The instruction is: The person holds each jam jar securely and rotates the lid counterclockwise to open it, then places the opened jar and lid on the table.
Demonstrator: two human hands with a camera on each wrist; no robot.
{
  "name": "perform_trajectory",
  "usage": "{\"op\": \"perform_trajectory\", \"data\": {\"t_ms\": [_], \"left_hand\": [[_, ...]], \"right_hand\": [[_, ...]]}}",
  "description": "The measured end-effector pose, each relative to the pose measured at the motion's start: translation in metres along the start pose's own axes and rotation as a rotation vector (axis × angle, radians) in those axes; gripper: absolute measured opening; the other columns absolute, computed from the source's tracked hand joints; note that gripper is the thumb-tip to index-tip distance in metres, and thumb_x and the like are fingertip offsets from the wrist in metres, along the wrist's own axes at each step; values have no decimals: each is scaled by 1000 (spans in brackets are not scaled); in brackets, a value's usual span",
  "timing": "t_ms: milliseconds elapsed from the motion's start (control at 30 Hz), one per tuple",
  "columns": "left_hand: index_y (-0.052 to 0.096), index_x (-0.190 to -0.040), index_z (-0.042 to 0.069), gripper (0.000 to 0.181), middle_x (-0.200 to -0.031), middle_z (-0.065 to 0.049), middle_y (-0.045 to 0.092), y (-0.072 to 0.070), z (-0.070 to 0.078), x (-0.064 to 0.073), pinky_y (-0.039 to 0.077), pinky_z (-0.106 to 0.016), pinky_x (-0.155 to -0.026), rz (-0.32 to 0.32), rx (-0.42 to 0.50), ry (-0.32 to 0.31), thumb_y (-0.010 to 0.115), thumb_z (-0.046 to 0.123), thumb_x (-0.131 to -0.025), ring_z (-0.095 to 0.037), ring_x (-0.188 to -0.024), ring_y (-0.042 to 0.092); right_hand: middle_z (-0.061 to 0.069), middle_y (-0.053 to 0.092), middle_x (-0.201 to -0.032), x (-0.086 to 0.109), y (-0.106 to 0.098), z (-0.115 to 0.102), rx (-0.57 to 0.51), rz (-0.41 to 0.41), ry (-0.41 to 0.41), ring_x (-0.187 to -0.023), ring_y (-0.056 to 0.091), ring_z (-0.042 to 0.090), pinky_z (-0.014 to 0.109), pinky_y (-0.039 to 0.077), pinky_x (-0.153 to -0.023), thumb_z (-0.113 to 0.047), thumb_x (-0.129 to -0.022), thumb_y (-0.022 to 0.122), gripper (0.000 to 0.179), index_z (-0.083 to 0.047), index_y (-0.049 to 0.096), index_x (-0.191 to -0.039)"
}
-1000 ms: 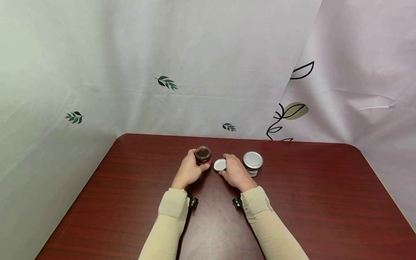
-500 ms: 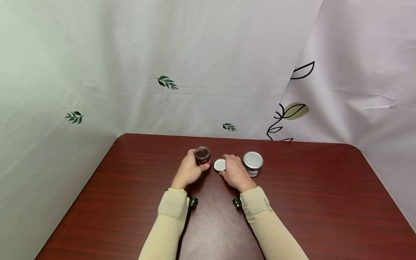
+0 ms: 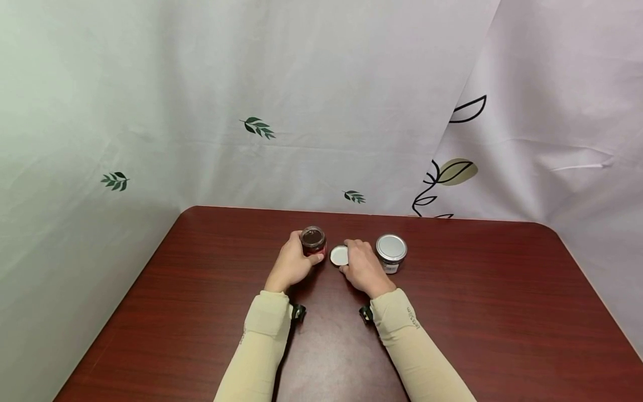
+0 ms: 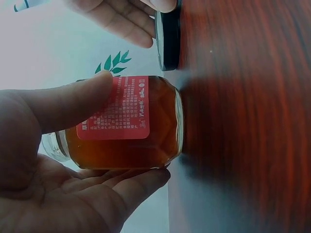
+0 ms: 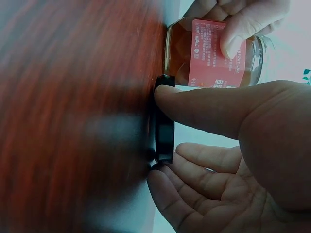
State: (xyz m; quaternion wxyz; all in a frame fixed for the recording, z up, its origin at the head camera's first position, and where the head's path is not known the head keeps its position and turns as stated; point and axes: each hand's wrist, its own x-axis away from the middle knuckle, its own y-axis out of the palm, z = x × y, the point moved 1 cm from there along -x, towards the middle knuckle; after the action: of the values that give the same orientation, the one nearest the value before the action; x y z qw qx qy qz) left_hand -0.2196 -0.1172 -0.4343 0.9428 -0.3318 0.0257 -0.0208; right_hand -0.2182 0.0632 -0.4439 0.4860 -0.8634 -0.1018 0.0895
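My left hand (image 3: 290, 261) grips a glass jam jar (image 4: 160, 121) with a red label, thumb on one side and fingers round the other. The jar is uncapped, stands upright, and its dark contents show through the mouth from above. Just right of it, my right hand (image 3: 366, 268) pinches a black lid (image 5: 165, 131) by its edge between thumb and fingertips. The lid lies flat at the table surface, its pale inner face upward in the head view. Part of the lid is hidden under the right fingers.
A second, wider jar (image 3: 391, 247) with a silver lid on stands close beyond the right hand. All of this is near the back edge of the reddish-brown wooden table (image 3: 482, 290). A white leaf-patterned curtain (image 3: 311, 111) hangs behind it.
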Motion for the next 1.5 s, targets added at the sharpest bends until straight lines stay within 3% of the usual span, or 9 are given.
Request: {"op": "perform_trajectory", "data": {"t_ms": [500, 933, 1267, 1500], "left_hand": [[43, -136, -7, 65, -127, -26, 60, 0, -1, -1, 44, -51, -103, -1, -13, -7, 80, 12, -86, -37, -120, 58], [43, -138, -6, 68, -128, -26, 60, 0, 0, 0, 44, -52, -103, -5, 11, -31, 81, 11, -84, -37, -121, 58], [31, -150, -5, 95, -133, -26, 57, -2, -3, -3, 44, -52, -103, -16, 7, -23, 87, 10, -75, -38, -122, 57], [20, -156, -2, 111, -135, -23, 58, -4, -2, -4, 40, -51, -107, -3, 55, -17, 91, 9, -71, -36, -123, 57]], "right_hand": [[24, 62, -124, 1, 2, 3, 18, 46, -60, -116, 55, 40, 46, 45, -100, -2, -78, 82, 59, 10, 57, -129], [23, 60, -129, 1, 0, 1, 13, 12, -27, -121, 53, 39, 46, 44, -103, -4, -82, 80, 58, 8, 56, -133], [23, 58, -132, 2, -2, 1, -8, 5, -22, -122, 52, 39, 46, 43, -104, -4, -82, 80, 61, 8, 54, -135], [23, 55, -138, 2, -3, 1, -39, -9, -24, -127, 51, 42, 48, 41, -106, -3, -80, 81, 68, 7, 49, -140]]}}
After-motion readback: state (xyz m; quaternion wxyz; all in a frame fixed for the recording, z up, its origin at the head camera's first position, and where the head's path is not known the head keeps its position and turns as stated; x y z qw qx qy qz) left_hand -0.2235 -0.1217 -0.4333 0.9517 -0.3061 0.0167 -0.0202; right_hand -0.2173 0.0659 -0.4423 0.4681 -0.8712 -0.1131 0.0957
